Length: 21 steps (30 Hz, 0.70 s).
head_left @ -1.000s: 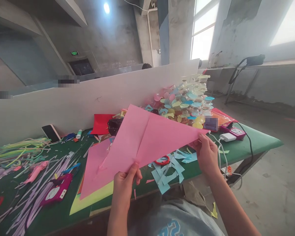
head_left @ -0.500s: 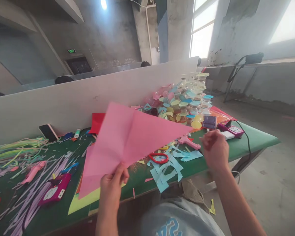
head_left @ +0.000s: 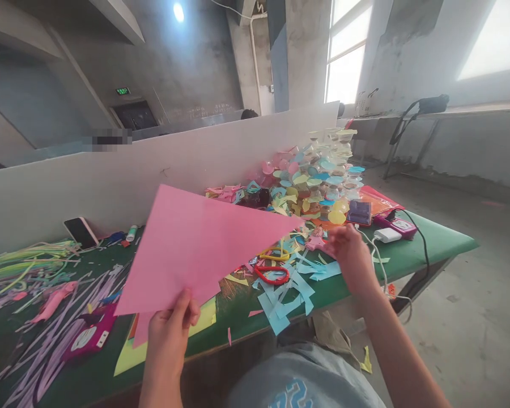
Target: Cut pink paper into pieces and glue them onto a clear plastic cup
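Note:
My left hand (head_left: 172,323) pinches the lower edge of a pink sheet of paper (head_left: 195,243) between thumb and fingers. The sheet is held up above the table and tapers to a point at the right. My right hand (head_left: 351,255) hovers to the right of that point, apart from the paper. Its fingers are curled together, with nothing seen in them. Just left of it lies a pink glue gun (head_left: 318,243), partly hidden by the hand. Under the held sheet, yellow paper (head_left: 131,354) and more pink paper lie at the table's front edge.
Red-handled scissors (head_left: 272,277), yellow-handled scissors (head_left: 276,253) and blue paper scraps (head_left: 280,306) lie on the green table (head_left: 442,238). Behind them rises a pile of clear cups with coloured paper (head_left: 323,170). A phone (head_left: 81,233), purple strips and a magenta box (head_left: 91,334) are at left.
My left hand has moved left and down with the pink sheet, whose visible crease now looks flatter. My right hand has shifted left, towards the glue gun.

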Tool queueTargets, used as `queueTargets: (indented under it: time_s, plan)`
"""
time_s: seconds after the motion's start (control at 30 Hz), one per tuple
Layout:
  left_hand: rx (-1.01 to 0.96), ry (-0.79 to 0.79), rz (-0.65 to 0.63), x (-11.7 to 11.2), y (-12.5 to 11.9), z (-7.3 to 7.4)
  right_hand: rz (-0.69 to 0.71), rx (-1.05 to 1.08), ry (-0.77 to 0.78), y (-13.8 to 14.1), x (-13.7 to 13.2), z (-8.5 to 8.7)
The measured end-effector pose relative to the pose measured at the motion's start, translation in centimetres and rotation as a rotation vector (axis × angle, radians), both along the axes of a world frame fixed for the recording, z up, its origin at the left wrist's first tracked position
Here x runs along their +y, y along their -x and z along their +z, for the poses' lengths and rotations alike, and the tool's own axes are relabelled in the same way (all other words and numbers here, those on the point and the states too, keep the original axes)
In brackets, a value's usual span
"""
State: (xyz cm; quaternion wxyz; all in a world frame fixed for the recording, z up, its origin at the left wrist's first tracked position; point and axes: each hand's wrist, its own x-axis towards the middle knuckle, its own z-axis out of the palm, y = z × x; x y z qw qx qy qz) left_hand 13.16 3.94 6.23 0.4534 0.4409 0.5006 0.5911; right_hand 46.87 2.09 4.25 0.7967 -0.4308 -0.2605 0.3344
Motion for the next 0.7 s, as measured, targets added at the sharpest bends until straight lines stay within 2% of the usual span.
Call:
queueTargets:
  time_s: [0.1, 0.3, 0.47, 0.7]
  plan:
    - [0.092, 0.049, -0.138, -0.3, -1.2, -0.2, 0.242, 0.009, 0.051, 2.2, 0.7, 0.0]
    - [0.136, 0.09, -0.204, -0.4, -1.1, -0.2, 0.418, -0.173, 0.091, 3.4, -0.5, 0.2]
    - [0.08, 0.066, -0.15, 0.0, -0.6, -0.7, 0.476, -0.257, 0.087, 3.2, -1.1, 0.3]
    - [-0.145, 0.005, -0.074, 0.7, -1.9, -1.0, 0.514, -0.29, 0.141, 3.3, -0.9, 0.4]
